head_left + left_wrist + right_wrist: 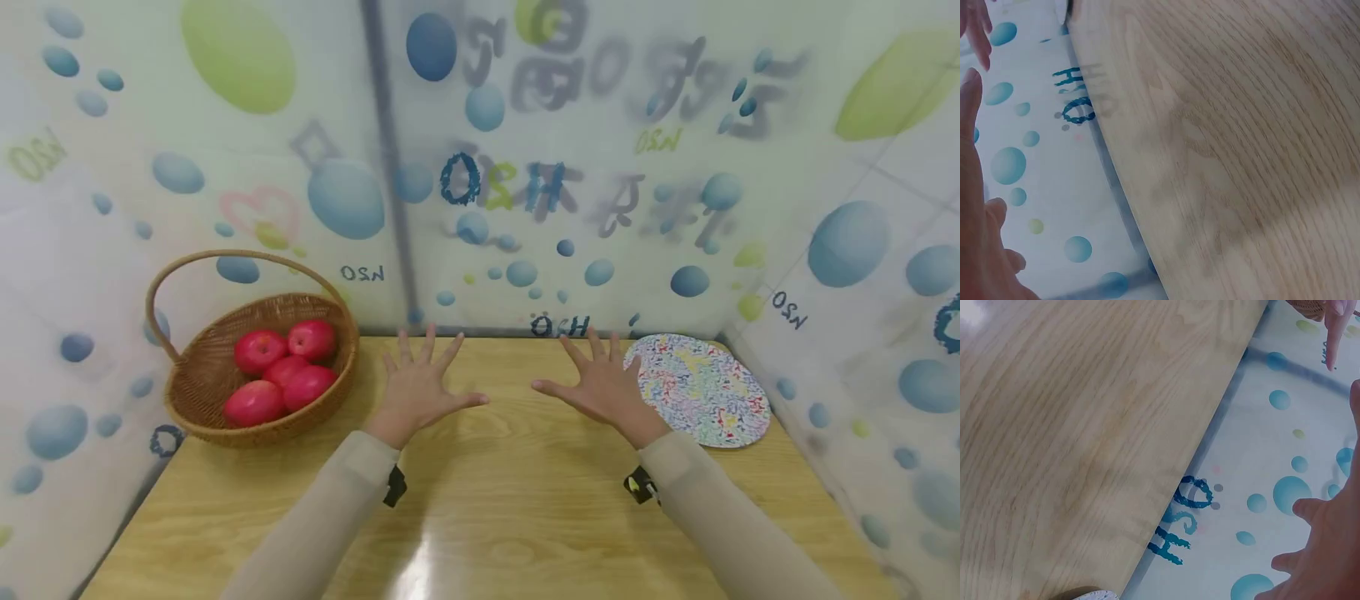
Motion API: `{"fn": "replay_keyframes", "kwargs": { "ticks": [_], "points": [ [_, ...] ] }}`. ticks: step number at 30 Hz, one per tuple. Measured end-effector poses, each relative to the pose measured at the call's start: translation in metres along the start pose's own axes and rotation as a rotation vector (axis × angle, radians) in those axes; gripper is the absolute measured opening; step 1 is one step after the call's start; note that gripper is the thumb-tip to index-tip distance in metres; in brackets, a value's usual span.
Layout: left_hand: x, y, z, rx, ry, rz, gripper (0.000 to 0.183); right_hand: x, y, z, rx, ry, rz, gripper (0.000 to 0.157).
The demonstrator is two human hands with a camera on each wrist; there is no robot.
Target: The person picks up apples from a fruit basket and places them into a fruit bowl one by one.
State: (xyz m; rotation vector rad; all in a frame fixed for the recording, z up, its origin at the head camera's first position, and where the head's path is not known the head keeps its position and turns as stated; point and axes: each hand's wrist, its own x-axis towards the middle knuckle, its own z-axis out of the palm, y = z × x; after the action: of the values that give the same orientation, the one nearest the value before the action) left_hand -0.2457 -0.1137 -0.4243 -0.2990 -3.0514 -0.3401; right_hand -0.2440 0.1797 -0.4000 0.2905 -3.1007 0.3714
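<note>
Both hands are held out over the table with fingers spread and nothing in them. My left hand [418,392] is in the middle left of the head view, to the right of a wicker basket [187,408] with a tall arched handle. Several red apples [260,351] lie inside the basket. My right hand [606,387] is nearest to a round, flat mat or plate [705,392] speckled in many colours, and overlaps its left edge in this view. In the left wrist view, part of the left hand [979,206] shows at the left; the right wrist view shows the right hand [1329,544].
The light wood table [495,500] reaches back to a pale wall covering [480,283] printed with blue and green bubbles and lettering. Similar covering rises on the left and right sides. A dark wrist strap [394,486] sits at each sleeve cuff.
</note>
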Motion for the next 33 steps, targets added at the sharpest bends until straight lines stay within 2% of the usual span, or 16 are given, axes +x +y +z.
{"fn": "replay_keyframes", "kwargs": {
  "ticks": [5,8,11,15,17,18,21,23,25,27,30,33],
  "points": [
    [-0.012,0.000,-0.002,-0.042,0.002,0.010,0.109,-0.004,-0.004,0.005,0.015,0.029,-0.031,0.100],
    [-0.025,-0.007,-0.005,-0.067,0.034,0.032,0.106,-0.008,-0.010,0.007,0.056,0.059,-0.064,0.097],
    [-0.045,-0.021,-0.009,-0.108,0.071,0.074,0.098,-0.010,-0.019,0.012,0.165,0.087,-0.111,0.091],
    [-0.076,-0.043,-0.014,-0.152,0.146,0.133,0.084,-0.013,-0.033,0.023,0.392,0.088,-0.159,0.082],
    [-0.090,-0.053,-0.016,-0.167,0.247,0.154,0.075,-0.014,-0.041,0.028,0.499,0.087,-0.170,0.077],
    [-0.097,-0.059,-0.016,-0.181,0.321,0.166,0.069,-0.014,-0.045,0.030,0.540,0.090,-0.174,0.075],
    [-0.114,-0.078,-0.016,-0.239,0.582,0.196,0.049,-0.014,-0.059,0.038,0.633,0.104,-0.173,0.070],
    [-0.124,-0.093,-0.016,-0.279,0.768,0.191,0.038,-0.013,-0.071,0.044,0.695,0.096,-0.177,0.068],
    [-0.135,-0.109,-0.018,-0.315,0.905,0.130,0.034,-0.012,-0.084,0.050,0.761,0.073,-0.188,0.068],
    [-0.146,-0.124,-0.021,-0.348,0.988,0.020,0.034,-0.010,-0.097,0.057,0.824,0.037,-0.203,0.067],
    [-0.156,-0.146,-0.024,-0.414,1.022,-0.169,0.040,-0.005,-0.115,0.067,0.880,-0.014,-0.219,0.068],
    [-0.161,-0.166,-0.024,-0.480,1.035,-0.321,0.051,0.002,-0.132,0.074,0.911,-0.053,-0.223,0.068]
  ]
}}
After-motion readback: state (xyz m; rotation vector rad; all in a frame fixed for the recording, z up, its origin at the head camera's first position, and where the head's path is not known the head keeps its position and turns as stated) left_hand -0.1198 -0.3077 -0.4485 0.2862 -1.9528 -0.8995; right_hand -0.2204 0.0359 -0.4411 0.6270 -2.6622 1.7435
